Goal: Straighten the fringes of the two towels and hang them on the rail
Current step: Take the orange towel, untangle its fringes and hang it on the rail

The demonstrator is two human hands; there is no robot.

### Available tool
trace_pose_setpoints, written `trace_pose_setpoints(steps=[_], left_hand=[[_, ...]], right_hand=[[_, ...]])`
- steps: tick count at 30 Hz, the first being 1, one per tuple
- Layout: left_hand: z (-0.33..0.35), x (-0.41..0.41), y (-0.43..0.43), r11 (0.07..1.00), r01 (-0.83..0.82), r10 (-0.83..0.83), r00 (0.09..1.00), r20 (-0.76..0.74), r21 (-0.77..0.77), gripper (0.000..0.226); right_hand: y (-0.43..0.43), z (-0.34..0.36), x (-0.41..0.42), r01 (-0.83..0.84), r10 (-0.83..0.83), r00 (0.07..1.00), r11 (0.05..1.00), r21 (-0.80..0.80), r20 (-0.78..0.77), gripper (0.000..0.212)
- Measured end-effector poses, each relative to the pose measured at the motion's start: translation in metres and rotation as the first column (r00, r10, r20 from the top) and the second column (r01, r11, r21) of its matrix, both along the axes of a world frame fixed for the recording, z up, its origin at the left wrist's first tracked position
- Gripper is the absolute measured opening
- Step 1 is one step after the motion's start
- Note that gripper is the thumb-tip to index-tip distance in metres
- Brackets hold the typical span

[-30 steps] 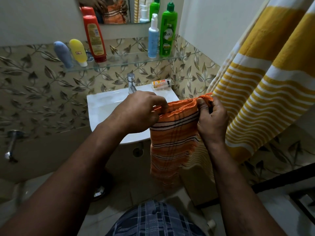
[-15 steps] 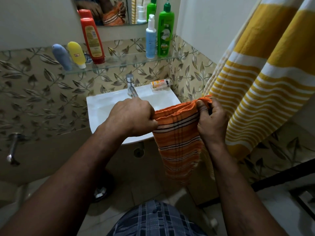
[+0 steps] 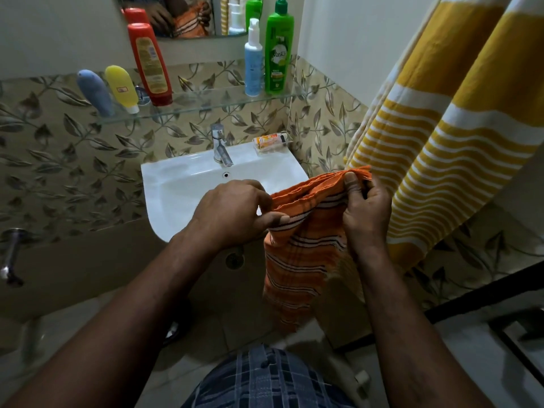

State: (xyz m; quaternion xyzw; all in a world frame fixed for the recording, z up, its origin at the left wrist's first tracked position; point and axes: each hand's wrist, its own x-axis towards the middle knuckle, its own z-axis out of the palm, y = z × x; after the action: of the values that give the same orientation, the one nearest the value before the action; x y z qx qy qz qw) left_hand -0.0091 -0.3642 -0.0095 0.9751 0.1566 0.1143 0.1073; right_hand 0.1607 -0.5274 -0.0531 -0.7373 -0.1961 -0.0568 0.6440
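Here two towels: yellow-white striped towel (image 3: 459,128) hanging, orange striped towel (image 3: 300,254) bunched. Left hand (image 3: 232,213) and right hand (image 3: 366,213) pinch its top edge.

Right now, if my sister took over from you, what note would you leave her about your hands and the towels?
Left hand: grip pinches the orange towel at its top edge.
Right hand: grip holds the same edge, near the fringe.
The orange towel hangs between both hands, in front of the sink.
The yellow towel hangs on the right from above the picture; the rail is out of view.
Done: yellow towel looks hung.
Left: straighten the orange fringe, hang it.
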Motion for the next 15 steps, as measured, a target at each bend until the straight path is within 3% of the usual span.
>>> trace_pose_setpoints(steps=[5, 12, 15], left_hand=[[-0.016, 0.008, -0.005, 0.997, -0.018, 0.024, 0.997, 0.079, -0.069, 0.034], [-0.034, 0.002, -0.006, 0.994, -0.042, 0.082, 0.906, 0.414, -0.104, 0.014], [-0.041, 0.003, -0.011, 0.961, 0.03, 0.116, 0.858, 0.501, -0.275, 0.012]], right_hand=[[-0.001, 0.003, 0.002, 0.009, -0.009, 1.0, 1.0, 0.007, -0.003, 0.014], [-0.008, -0.007, -0.001, 0.032, -0.032, 0.999, 0.999, -0.037, 0.011, 0.015], [-0.008, -0.011, -0.001, 0.086, -0.086, 0.996, 0.996, -0.003, -0.015, 0.011]])
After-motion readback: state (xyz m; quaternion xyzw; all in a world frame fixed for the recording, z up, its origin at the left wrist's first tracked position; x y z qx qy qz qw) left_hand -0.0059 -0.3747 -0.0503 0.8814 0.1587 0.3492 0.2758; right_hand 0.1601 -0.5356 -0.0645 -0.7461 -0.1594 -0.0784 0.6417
